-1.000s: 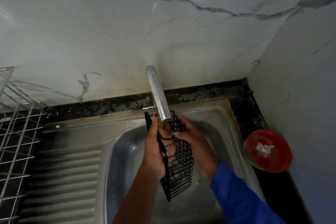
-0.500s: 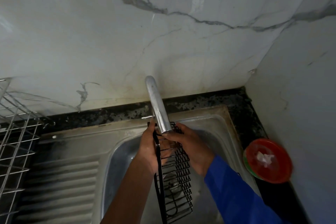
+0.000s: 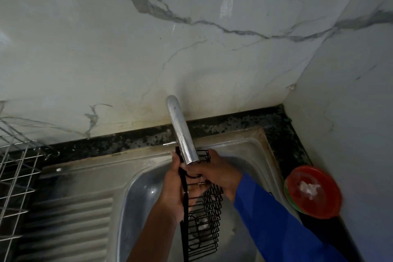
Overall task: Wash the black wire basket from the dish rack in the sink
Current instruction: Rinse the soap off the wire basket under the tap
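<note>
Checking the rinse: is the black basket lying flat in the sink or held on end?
Held on end: the black wire basket stands lengthwise below the tap, its top gripped by the left hand and right hand.

View: you have one wide-angle camera, worn on your head.
Position: it sits above the near side of the sink (image 3: pixel 136 193), over your own forearms.
Facing: forward and down, toward the far wall (image 3: pixel 127 49) and the corner it makes with the right wall (image 3: pixel 350 91).
Nearness: close; the tap (image 3: pixel 182 134) reaches up toward the lens.
Centre: your left hand (image 3: pixel 172 193), right hand (image 3: pixel 219 174) and the black wire basket (image 3: pixel 210 204) sit low in the middle.
Left edge: the dish rack (image 3: pixel 14 176) is cut off by the frame.
Right edge: a red dish (image 3: pixel 319 204) lies near, beside the right wall.
Bottom edge: both forearms leave the frame.
</note>
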The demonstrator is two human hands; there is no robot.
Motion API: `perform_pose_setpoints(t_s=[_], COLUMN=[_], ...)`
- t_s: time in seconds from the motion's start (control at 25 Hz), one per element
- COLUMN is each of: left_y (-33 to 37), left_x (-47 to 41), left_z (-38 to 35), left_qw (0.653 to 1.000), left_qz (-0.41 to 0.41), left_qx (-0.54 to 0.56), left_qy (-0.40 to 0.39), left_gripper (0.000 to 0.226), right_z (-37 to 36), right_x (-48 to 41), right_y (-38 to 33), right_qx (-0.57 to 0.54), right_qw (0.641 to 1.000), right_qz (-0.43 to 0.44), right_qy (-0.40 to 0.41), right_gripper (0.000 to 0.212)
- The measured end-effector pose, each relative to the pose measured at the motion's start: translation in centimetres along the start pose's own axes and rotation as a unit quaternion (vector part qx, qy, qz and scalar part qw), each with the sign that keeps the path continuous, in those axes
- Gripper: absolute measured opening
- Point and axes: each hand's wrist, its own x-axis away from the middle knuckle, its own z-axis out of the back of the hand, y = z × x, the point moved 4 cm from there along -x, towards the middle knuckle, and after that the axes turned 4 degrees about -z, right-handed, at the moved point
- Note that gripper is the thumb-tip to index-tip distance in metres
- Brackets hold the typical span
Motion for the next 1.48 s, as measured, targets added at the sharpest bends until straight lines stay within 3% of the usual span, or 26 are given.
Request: perform_pose_setpoints(t_s=[0.08,0.24,0.4,0.6,0.72,0.88,1.04,1.16,1.32,1.48], left_y=[-0.5,-1.0,0.4,1.5,1.2,0.2,-0.1,-0.4,-0.1,0.1], left_x=[0.5,2.1,1.5,-0.3,-0.2,1.7,2.4,2.2,2.2,1.7], left_z=[0.3,-0.3,0.5,1.4,0.4,-0.5,-0.3,0.4,1.7,3.2], left_qw=[1.000,0.999,0.998,0.989,0.981,0.987,0.998,0.999,1.000,0.999], left_qz=[-0.012,-0.038,-0.051,-0.024,-0.033,-0.033,0.030,0.011,-0.009,0.004], left_qx=[0.013,0.006,0.004,-0.131,-0.165,-0.141,-0.049,-0.025,0.010,0.049], left_qy=[-0.007,-0.007,0.023,0.068,0.092,0.064,-0.026,-0.023,-0.029,-0.021], left_gripper=[0.067,0.052,0.039,0.042,0.043,0.022,0.039,0.038,0.045,0.080], right_z=[0.3,-0.1,-0.7,-0.5,0.1,0.5,-0.3,-0.8,-1.5,-1.2], right_x=[-0.4,0.2,0.5,1.8,2.1,2.6,2.0,1.0,-0.3,0.2], right_y=[0.0,0.0,1.9,3.1,4.2,4.1,3.7,3.3,2.9,2.3], right_qx=[0.005,0.008,0.053,0.068,0.051,0.031,0.044,0.016,-0.022,-0.023], right_qw=[1.000,0.998,0.987,0.977,0.969,0.969,0.977,0.979,0.992,0.984], right_qz=[-0.002,0.033,0.088,0.133,0.126,0.117,0.078,0.048,-0.024,0.045], right_qy=[0.000,0.050,0.121,0.154,0.205,0.216,0.194,0.196,0.119,0.169], right_gripper=[0.053,0.008,0.020,0.032,0.032,0.025,0.023,0.025,0.034,0.030])
